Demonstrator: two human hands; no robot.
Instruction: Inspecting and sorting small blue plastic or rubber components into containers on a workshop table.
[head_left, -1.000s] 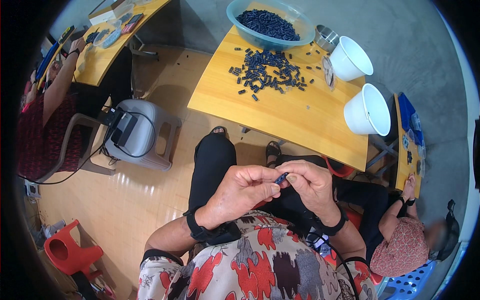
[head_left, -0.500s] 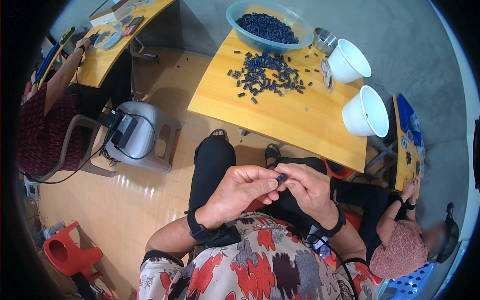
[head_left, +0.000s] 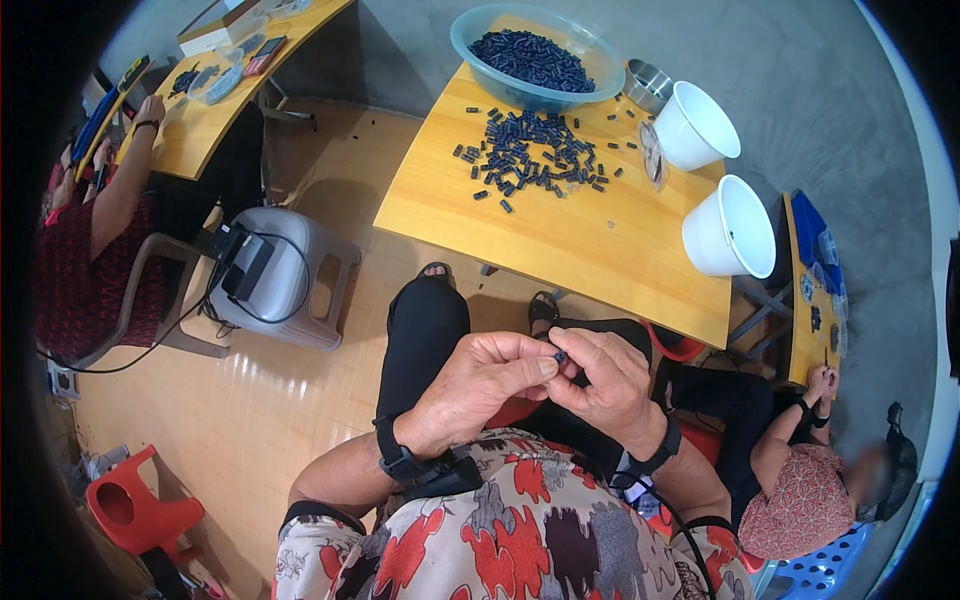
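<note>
Over my lap, my left hand [head_left: 497, 372] pinches a small dark cylindrical part [head_left: 560, 357] between thumb and forefinger. Meeting it from the other side, my right hand [head_left: 604, 380] has its thumb and fingertips closed at the same part. The fingers cover most of the part, so its details are hidden. Ahead on the yellow table [head_left: 560, 240] lies a loose pile of similar small dark parts [head_left: 530, 150]. Behind the pile, a translucent bluish basin [head_left: 610, 85] holds a large heap [head_left: 530, 60] of them.
Two white buckets [head_left: 705, 130] [head_left: 715, 240] stand at the table's right edge, beside a metal bowl [head_left: 648, 88] and a clear round lid [head_left: 652, 155]. A grey stool [head_left: 290, 270] carries a black device with cables. Co-workers sit at tables left and right. A red stool [head_left: 145, 505] is lower left.
My right thumb and fingers have shifted slightly around the small part, which now shows less. At the left table, a co-worker's hand has drawn back from the parts there.
</note>
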